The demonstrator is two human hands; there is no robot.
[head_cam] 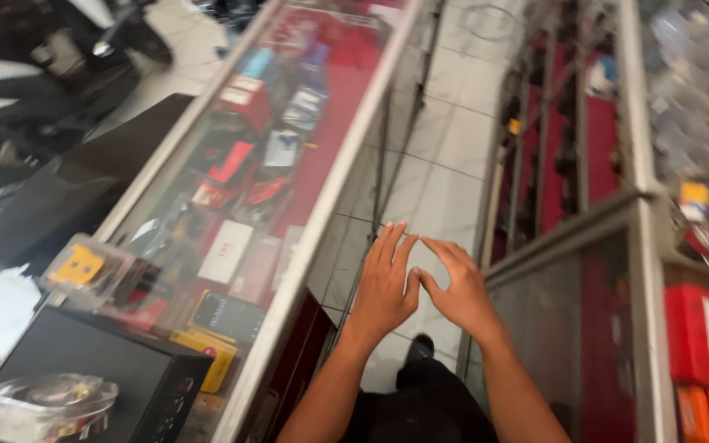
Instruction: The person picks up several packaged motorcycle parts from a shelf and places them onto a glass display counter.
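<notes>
White floor tiles (pixel 445 139) run between two glass display cases. Both hands hover over the aisle, holding nothing: the left hand (pixel 385 283) and right hand (pixel 459 291) are held flat with fingers spread, thumbs touching between them. Left of the fingers runs the glass surface (pixel 231 189) over red-lined shelves of boxed goods; right of them stands another glass cabinet (pixel 592 271). Nearer, far left, sits a black box (pixel 100 369).

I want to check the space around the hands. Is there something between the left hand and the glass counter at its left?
Nothing visible stands between them. The left hand is empty, spread open over the tiled floor, touching the right hand. Only open air separates it from the metal edge of the glass counter.
</notes>
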